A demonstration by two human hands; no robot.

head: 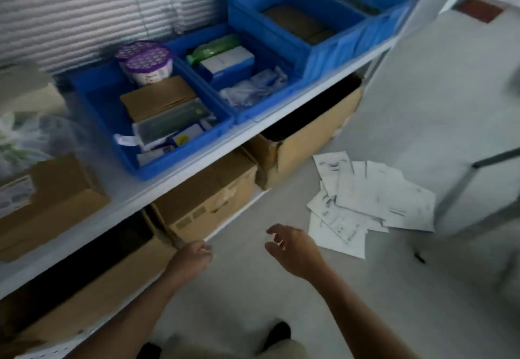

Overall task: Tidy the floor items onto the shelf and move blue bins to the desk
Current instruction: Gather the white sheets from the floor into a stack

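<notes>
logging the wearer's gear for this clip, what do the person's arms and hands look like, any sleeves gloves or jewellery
Both forearms are bare with no sleeves in view. The left hand and right hand wear no gloves. No watch or wristband shows on either wrist. The picture is too blurred to tell whether there is a ring on the fingers.

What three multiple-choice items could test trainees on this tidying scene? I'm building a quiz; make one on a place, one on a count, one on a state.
1. Where do the scattered papers lie?
A. In a bin
B. On the floor
C. On the shelf

2. How many blue bins stand on the shelf?
A. Two
B. Four
C. Six

3. What does the right hand hold?
A. A paper
B. A box
C. Nothing

Key:
1. B, the sheets are spread on the grey floor by the shelf.
2. B, four sit side by side in a row.
3. C, its fingers are spread and empty, short of the papers.
</notes>
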